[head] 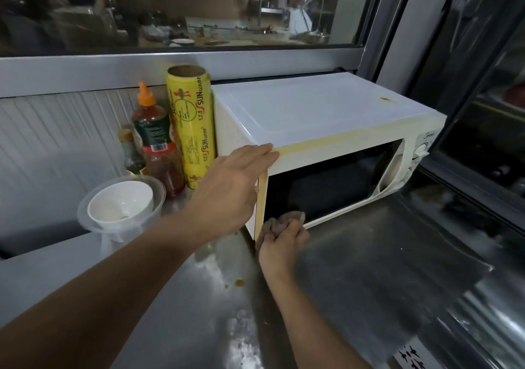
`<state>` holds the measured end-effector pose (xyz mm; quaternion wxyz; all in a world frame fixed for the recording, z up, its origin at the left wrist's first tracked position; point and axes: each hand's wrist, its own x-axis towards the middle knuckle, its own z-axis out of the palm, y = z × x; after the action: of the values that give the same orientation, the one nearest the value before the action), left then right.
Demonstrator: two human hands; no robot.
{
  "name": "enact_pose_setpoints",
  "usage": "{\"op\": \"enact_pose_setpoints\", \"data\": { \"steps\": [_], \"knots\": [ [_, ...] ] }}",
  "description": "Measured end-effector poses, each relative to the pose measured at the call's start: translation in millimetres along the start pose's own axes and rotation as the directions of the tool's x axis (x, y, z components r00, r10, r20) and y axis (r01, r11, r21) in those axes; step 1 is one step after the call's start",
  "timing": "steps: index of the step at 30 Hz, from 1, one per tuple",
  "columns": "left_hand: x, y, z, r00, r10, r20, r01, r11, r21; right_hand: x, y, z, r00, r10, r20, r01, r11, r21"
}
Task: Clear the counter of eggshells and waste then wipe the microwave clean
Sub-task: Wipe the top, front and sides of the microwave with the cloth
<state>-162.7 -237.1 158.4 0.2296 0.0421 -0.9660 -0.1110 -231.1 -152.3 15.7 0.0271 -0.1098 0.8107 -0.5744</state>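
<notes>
A white microwave [326, 113] with a dark door window stands on the steel counter [369, 269] against the back wall. My left hand [230, 186] lies flat with straight fingers on its top left front corner. My right hand [279, 245] grips a brownish cloth [281, 221] pressed against the lower left corner of the microwave's front. A few small yellow-brown specks [238, 283] lie on the counter between my forearms.
Left of the microwave stand a yellow cling-wrap roll [191, 124], a red sauce bottle [157, 147] and a smaller bottle [130, 152]. A white bowl [120, 201] sits in a clear plastic container [85, 215]. A glass-fronted cabinet [483, 113] is at right.
</notes>
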Motion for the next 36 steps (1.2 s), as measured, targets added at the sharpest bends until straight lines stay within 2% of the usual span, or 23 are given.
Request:
{"op": "enact_pose_setpoints", "data": {
  "steps": [1,2,3,6,8,11,14,16,20,23,25,30,36],
  "knots": [
    [-0.4,-0.3,0.7,1.000,0.007,0.001,-0.007,1.000,0.003,-6.9,1.0,5.7,0.999,-0.045,0.014,0.045,0.999,0.020],
    [-1.1,-0.3,1.7,1.000,0.011,0.002,-0.011,1.000,0.010,-7.6,7.0,5.6,0.991,-0.128,-0.038,0.125,0.989,-0.076],
    [-2.4,0.0,2.6,1.000,0.011,0.003,-0.011,1.000,0.020,-7.3,11.6,4.5,0.983,-0.175,-0.056,0.169,0.980,-0.101],
    [-5.1,5.4,6.7,1.000,-0.018,0.001,0.018,1.000,0.020,-16.9,21.6,-4.4,0.954,-0.255,0.157,0.277,0.950,-0.140],
    [-6.6,11.6,8.4,0.998,-0.059,0.000,0.059,0.998,0.003,-29.8,35.0,-7.8,0.933,-0.226,0.278,0.267,0.956,-0.119],
    [-13.6,18.0,4.8,0.995,-0.103,-0.006,0.103,0.995,0.010,-41.7,25.7,-22.6,0.929,-0.150,0.339,0.203,0.971,-0.128],
    [-31.3,23.0,-7.6,0.986,-0.169,-0.007,0.169,0.985,0.034,-46.5,6.7,-52.9,0.867,-0.207,0.453,0.343,0.908,-0.240],
    [-47.3,27.9,-19.2,0.972,-0.233,-0.005,0.233,0.970,0.074,-49.4,-2.4,-71.4,0.889,-0.167,0.426,0.264,0.948,-0.178],
    [-80.9,42.4,-42.4,0.937,-0.349,-0.010,0.348,0.931,0.108,-57.3,-22.6,-109.1,0.870,-0.127,0.477,0.271,0.930,-0.248],
    [-106.7,55.0,-57.9,0.910,-0.415,-0.007,0.412,0.901,0.134,-67.2,-38.0,-129.8,0.870,-0.142,0.471,0.253,0.950,-0.182],
    [-123.1,62.4,-68.1,0.899,-0.437,0.009,0.430,0.889,0.159,-74.4,-49.8,-140.8,0.854,-0.155,0.497,0.253,0.958,-0.137],
    [-159.4,75.1,-97.0,0.880,-0.475,-0.004,0.463,0.856,0.228,-88.0,-79.3,-148.9,0.844,-0.231,0.484,0.343,0.926,-0.155],
    [-180.7,58.6,-124.5,0.855,-0.518,0.010,0.502,0.834,0.229,-104.7,-111.9,-137.8,0.833,-0.277,0.478,0.377,0.918,-0.124]
  ]
}}
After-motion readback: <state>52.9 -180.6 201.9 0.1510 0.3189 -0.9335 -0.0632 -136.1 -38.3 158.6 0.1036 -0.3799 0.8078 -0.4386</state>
